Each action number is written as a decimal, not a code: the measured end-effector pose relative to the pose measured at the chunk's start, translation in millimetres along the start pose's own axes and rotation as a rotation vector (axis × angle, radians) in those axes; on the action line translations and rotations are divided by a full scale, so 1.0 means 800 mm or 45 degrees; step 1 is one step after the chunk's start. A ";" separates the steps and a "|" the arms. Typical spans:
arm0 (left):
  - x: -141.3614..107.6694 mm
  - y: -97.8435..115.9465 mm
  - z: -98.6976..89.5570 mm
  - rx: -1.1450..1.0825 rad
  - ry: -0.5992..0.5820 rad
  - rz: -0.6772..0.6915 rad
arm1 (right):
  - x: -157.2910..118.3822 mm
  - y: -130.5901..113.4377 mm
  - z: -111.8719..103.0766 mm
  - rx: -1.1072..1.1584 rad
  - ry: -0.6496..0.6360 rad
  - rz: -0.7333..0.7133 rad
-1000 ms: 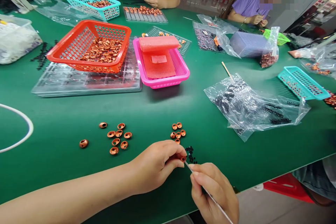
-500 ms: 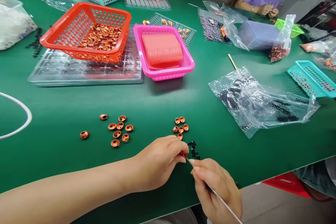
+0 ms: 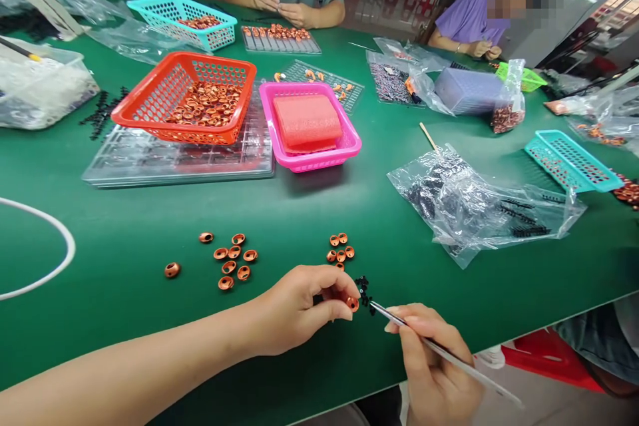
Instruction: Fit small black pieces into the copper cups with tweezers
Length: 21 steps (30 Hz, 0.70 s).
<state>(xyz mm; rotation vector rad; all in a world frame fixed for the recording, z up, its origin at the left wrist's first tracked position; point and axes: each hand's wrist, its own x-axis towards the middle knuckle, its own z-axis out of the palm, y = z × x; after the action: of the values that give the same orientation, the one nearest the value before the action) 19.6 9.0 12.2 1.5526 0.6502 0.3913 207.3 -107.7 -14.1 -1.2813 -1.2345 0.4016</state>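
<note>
Near the front edge of the bench (image 3: 319,210), the left hand (image 3: 294,313) pinches one seemingly unfinished copper piece (image 3: 352,305), the right hand (image 3: 442,369) grips a slim tool (image 3: 387,315) by black bits (image 3: 364,299), and two groups of copper pieces (image 3: 226,285) lie loose, how many finished unclear.

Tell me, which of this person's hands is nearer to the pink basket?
The left. The left hand is on the near side of the pink basket, roughly in line with it; the right hand is farther away, off to the right.
</note>
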 end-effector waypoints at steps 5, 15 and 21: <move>0.002 0.004 -0.005 -0.206 -0.041 -0.102 | 0.001 0.004 0.000 0.160 0.082 0.077; 0.002 0.003 -0.006 -0.279 -0.076 -0.193 | 0.003 -0.013 0.001 0.110 0.018 0.027; 0.003 0.004 -0.004 -0.088 -0.084 -0.060 | 0.013 -0.022 -0.012 -0.331 -0.574 -0.260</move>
<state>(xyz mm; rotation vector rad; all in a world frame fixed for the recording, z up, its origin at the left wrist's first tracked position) 20.0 13.3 15.2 1.4756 0.6146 0.3226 212.5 -109.3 7.8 -1.3051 -1.8305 0.4033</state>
